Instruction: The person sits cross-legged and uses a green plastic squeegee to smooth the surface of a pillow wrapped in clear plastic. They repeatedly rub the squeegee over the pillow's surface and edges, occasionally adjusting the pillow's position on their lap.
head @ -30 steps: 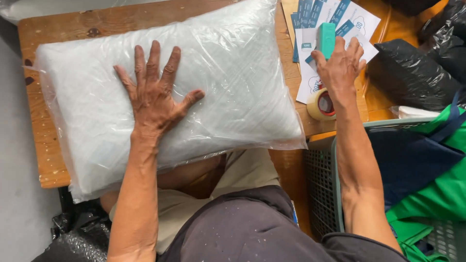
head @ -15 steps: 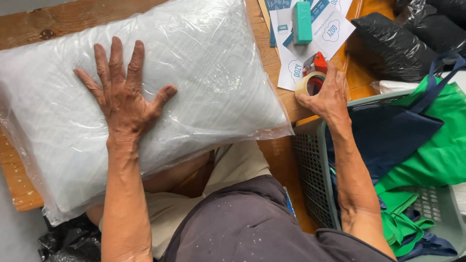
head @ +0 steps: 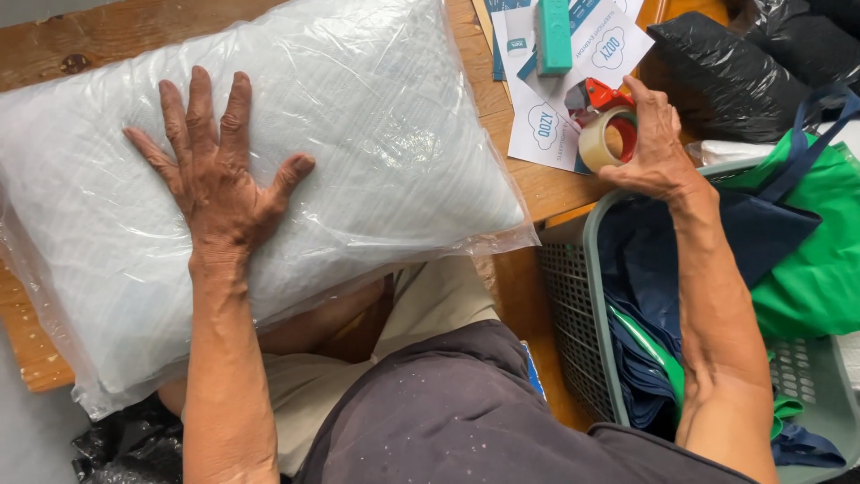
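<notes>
Head view, read left to right. Lower left of the frame: crumpled black plastic [head: 125,444] below the table edge. Left half of the frame: a large pillow in a clear plastic bag [head: 376,134] lies flat on the wooden table [head: 81,40], its near edge hanging over the table edge toward the person's lap. The left hand [head: 215,184] lies palm-down on the pillow's left-centre, fingers spread wide and flat, thumb out to the right; it grips nothing, only presses on the plastic. Upper centre of the frame: white printed sheets [head: 555,116] lie on the table just right of the pillow, with a teal block [head: 554,34] resting on top of them. Right of the sheets, the right hand [head: 658,148] is curled around a tape dispenser with a red body and a tan tape roll [head: 605,134], fingers wrapped over its right side, thumb low; the roll sits at the table's right edge, touching the sheets. Upper right of the frame: black plastic bags [head: 743,67]. Right and lower right of the frame: a grey-green mesh basket [head: 582,314] beside the table holds dark blue fabric [head: 654,269] and green fabric [head: 815,251]; the right forearm crosses above it.
</notes>
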